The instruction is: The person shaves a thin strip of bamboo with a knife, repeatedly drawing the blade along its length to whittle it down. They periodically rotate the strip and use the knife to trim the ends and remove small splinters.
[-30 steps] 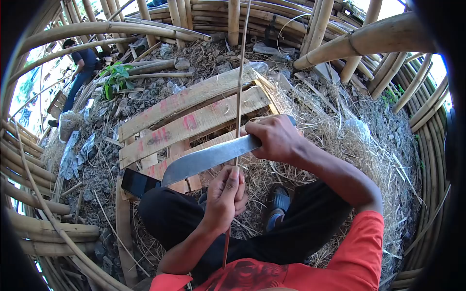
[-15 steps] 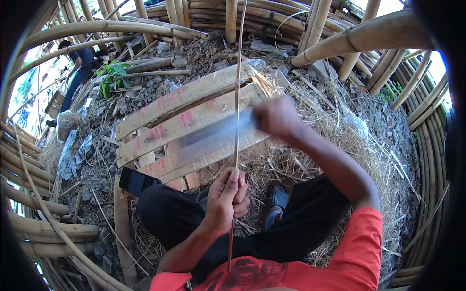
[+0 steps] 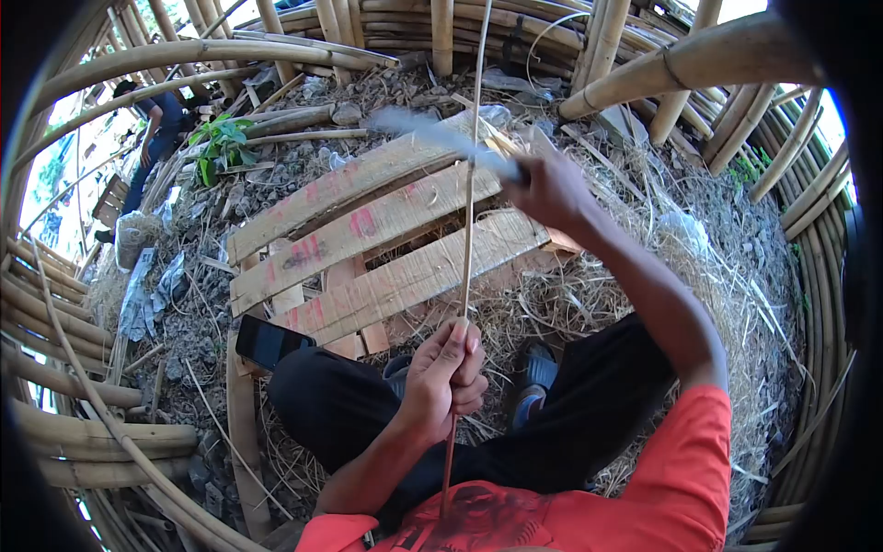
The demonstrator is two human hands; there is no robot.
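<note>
My left hand (image 3: 444, 377) grips a thin bamboo strip (image 3: 469, 221) that stands nearly upright from my lap to the top of the view. My right hand (image 3: 552, 189) holds a big machete (image 3: 441, 138) by its handle, raised high along the strip; the blade is blurred and points up and left. I sit cross-legged in black trousers and a red shirt, above a wooden pallet (image 3: 368, 248).
A black phone (image 3: 269, 342) lies on the pallet's near-left corner by my knee. Dry straw (image 3: 699, 267) covers the ground to the right. Curved bamboo poles (image 3: 184, 55) ring the spot. Another person (image 3: 152, 138) bends over at far left, by a green plant (image 3: 219, 143).
My right hand has swept the machete up along the strip, from just above my left hand to well past the pallet's far planks. My left hand has stayed put, holding the strip.
</note>
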